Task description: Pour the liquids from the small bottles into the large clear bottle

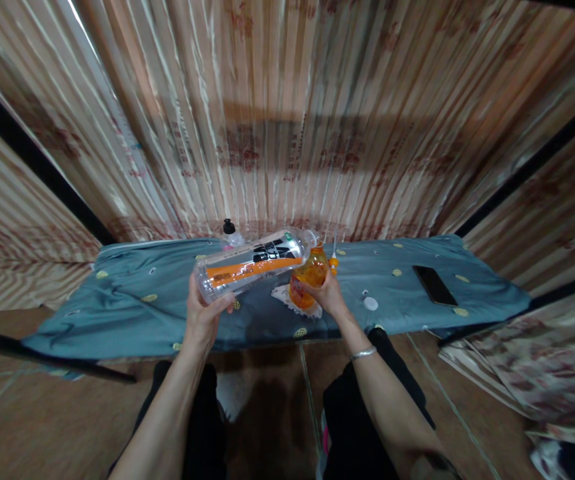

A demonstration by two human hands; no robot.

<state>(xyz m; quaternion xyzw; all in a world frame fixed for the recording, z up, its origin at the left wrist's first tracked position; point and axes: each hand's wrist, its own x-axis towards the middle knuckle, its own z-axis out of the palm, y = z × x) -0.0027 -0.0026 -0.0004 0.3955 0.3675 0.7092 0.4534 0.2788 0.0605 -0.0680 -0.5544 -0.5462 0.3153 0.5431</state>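
In the head view, the only one you've got here, your left hand [204, 313] is wrapped around the base end of a clear bottle [254, 263], so that grip is definitely grasping something. The bottle's leaning over, silver, black and orange label facing up at you, with its neck pointing right and over to the top of an orange bottle [310, 283]. Mouths are right next to each other, can't tell if they actually touch, and I can't make out any liquid in the clear one either. Your right hand [326, 293] has the orange bottle by its right side, fingers around it, with a bracelet [363, 354] on that wrist. That bottle's near the middle of the blue-green cloth [122, 287], on a white frilly mat [280, 293], tilted a bit. Toward the far edge of the cloth, partly hidden behind the clear bottle, there's a black-topped bottle [228, 228]. Just right of the orange bottle, also toward the far edge, is a little orange nozzle [334, 263] with a thin stem. A white cap [370, 304] lies closer to the near edge, right of your right hand, and a dark phone [434, 285] lies slantwise toward the right edge. Striped curtain [277, 133] hangs behind it all.
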